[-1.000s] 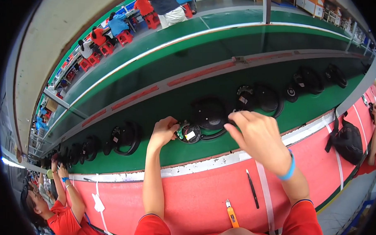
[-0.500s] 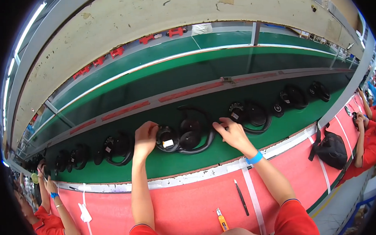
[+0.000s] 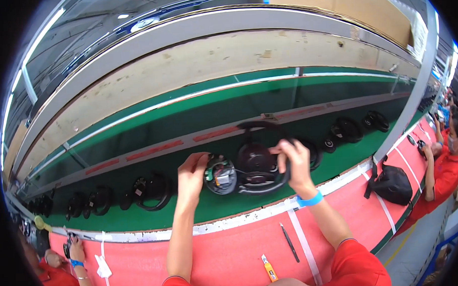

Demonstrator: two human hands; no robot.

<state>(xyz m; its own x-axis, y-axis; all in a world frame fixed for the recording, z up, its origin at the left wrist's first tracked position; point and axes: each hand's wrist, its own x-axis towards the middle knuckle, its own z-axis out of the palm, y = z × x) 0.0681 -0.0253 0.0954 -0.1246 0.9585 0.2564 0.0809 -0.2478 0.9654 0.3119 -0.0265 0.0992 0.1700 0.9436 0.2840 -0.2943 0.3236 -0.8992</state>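
Black over-ear headphones point(image 3: 257, 158) are held up in front of me above the green conveyor belt, smeared by motion. My left hand point(image 3: 191, 177) grips the rim of an opened ear cup point(image 3: 220, 177), its thumb and fingers closed at the upper left side. Inside that cup a green circuit board, wires and a pale block show. My right hand point(image 3: 297, 166) is closed on the right side of the headphones, at the headband beside the other ear cup. Its fingertips partly overlap the dark parts and are blurred.
More headphones point(image 3: 151, 191) lie along the belt point(image 3: 191, 210) on both sides. On the pink table point(image 3: 227, 249) rest a yellow utility knife point(image 3: 269, 269), black tweezers point(image 3: 289, 242) and a white scrap point(image 3: 103, 267). A black bag point(image 3: 392, 184) sits right. Co-workers' hands point(image 3: 76, 249) work at either side.
Both hands have lifted the headphones off the belt and turned them, so the opened cup's board shows more. My right hand has closed on them. The view has tilted up.
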